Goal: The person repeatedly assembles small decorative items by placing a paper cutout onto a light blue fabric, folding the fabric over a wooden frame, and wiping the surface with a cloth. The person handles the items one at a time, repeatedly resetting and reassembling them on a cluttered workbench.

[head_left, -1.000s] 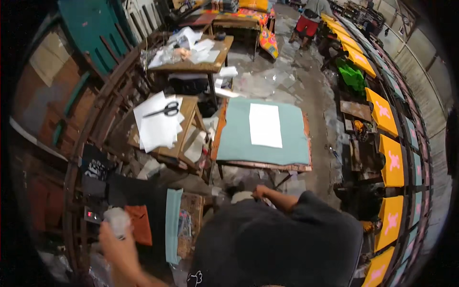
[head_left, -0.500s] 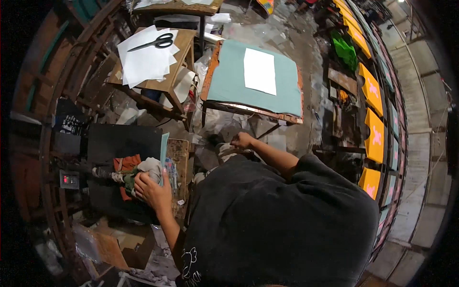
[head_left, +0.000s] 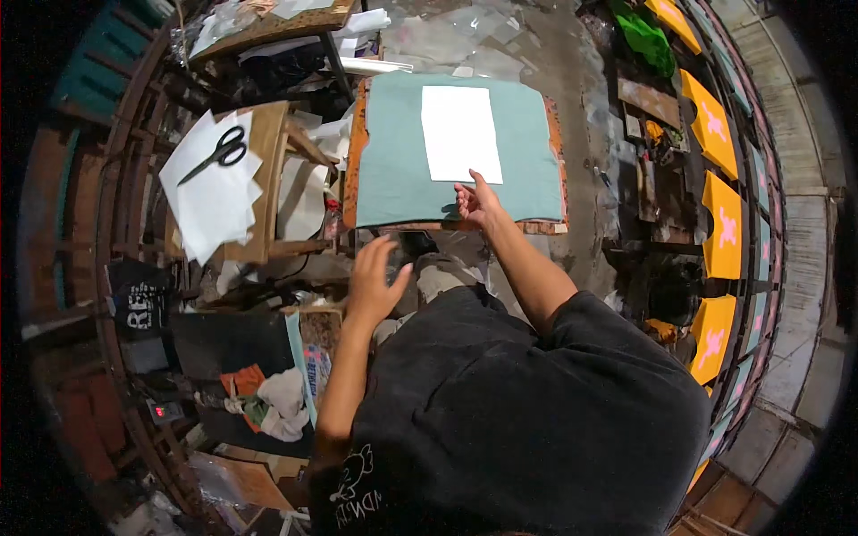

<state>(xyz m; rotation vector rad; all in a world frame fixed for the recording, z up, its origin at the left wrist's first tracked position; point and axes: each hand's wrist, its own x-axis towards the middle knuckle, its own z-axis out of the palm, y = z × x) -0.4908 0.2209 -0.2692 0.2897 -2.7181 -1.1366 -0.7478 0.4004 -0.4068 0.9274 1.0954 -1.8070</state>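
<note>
A white rectangular sheet of paper (head_left: pixel 460 134) lies on a grey-green cloth (head_left: pixel 389 147), which is spread over an orange-brown board (head_left: pixel 351 201) in front of me. My right hand (head_left: pixel 480 204) is at the sheet's near edge, palm turned up. Its thumb reaches toward the paper and its fingers are loosely curled apart from the thumb, with nothing seen between them. Just left of the cloth's near edge hovers my left hand (head_left: pixel 375 284), empty, fingers and thumb spread. A bundled rag (head_left: pixel 284 402) in grey, orange and green sits on a black panel (head_left: pixel 210 344) at the lower left.
Black-handled scissors (head_left: pixel 219 156) rest on white sheets (head_left: pixel 201 192) on a wooden stool (head_left: pixel 268 179) to the left. Another table (head_left: pixel 299 25) stands behind it. On the right, yellow cloth pieces (head_left: pixel 722 223) with pink prints line a rack, near a bright green bag (head_left: pixel 645 40).
My left hand has left the bundled rag and moved forward and right toward the board. The right hand has reached forward to the paper's near edge. The view has shifted.
</note>
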